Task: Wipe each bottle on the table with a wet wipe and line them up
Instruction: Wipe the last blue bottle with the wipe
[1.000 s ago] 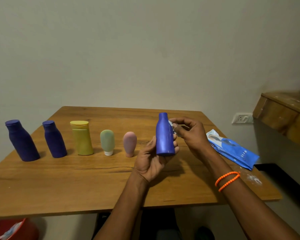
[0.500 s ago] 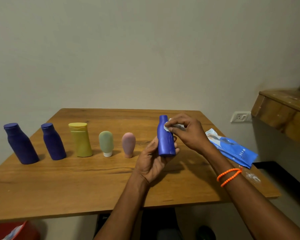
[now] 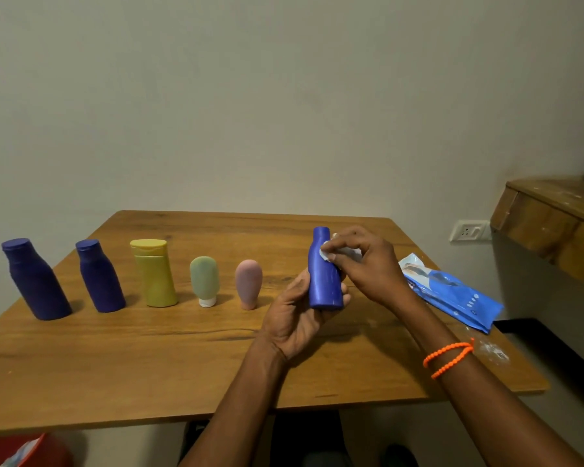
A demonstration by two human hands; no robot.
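My left hand grips the base of an upright blue bottle held above the wooden table. My right hand pinches a small white wet wipe against the bottle's shoulder. Five bottles stand in a row to the left: a large dark blue bottle, a smaller dark blue bottle, a yellow bottle, a green tube on its white cap, and a pink tube.
A blue wet wipe pack lies on the table's right side, with a white smear near the right corner. A wooden shelf juts out at right. A red bin sits below the table's left front edge.
My right hand has brought the wipe from beside the bottle's neck onto its shoulder. The bottle has stayed in my left hand, shifted slightly.
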